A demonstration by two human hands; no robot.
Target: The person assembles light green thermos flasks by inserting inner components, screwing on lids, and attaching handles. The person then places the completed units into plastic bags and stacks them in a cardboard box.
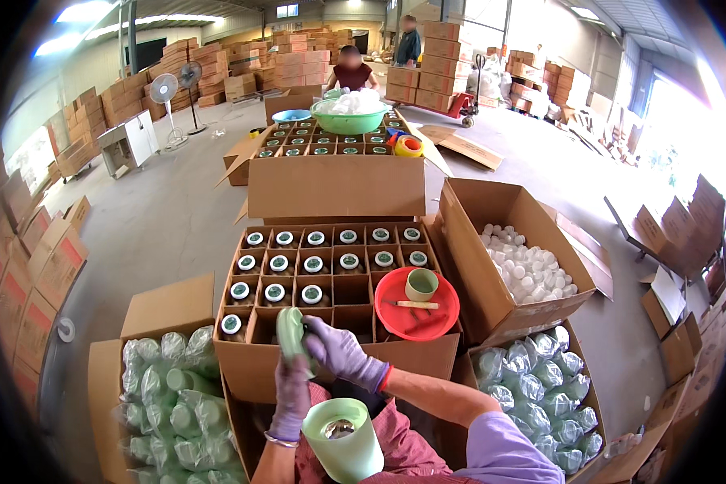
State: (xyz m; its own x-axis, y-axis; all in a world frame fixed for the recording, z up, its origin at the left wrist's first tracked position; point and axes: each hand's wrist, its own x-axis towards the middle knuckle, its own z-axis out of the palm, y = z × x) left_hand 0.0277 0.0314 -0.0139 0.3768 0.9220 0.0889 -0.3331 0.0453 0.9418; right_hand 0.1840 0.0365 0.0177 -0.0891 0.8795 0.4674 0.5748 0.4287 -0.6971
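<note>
Both hands wear purple gloves. The right hand (340, 352) is closed around a pale green bottle (291, 332), its fingers wrapped over the body, and holds it tilted above the front edge of the divided carton (254, 367). The left hand (290, 397) is just below it; it seems to grip the same bottle from underneath, though the view there is too crowded to be sure. A pale green cup (344, 440) with an open mouth sits upright in the person's lap, just below the left hand.

The divided carton has cardboard cells in rows. Sixteen capped bottles (314, 264) stand in it: six in the back row, six in the second, three in the third and one at the left of the front row. Over its right front cells rests one red plate (436, 316) carrying one small green cup (421, 284) and one brush-like stick (411, 305).

To the right, one open box (477, 274) holds loose white caps (528, 270), too many to count. Two more boxes flank the person, each filled with bagged green bottles: one on the left (173, 395), one on the right (540, 387).

Behind, a second divided carton (335, 189) of bottles carries one green basin (348, 121), one blue bowl (291, 116) and one roll of tape (408, 146). Two people (352, 71) are farther back among stacked cartons, with two standing fans (164, 89) at left.
</note>
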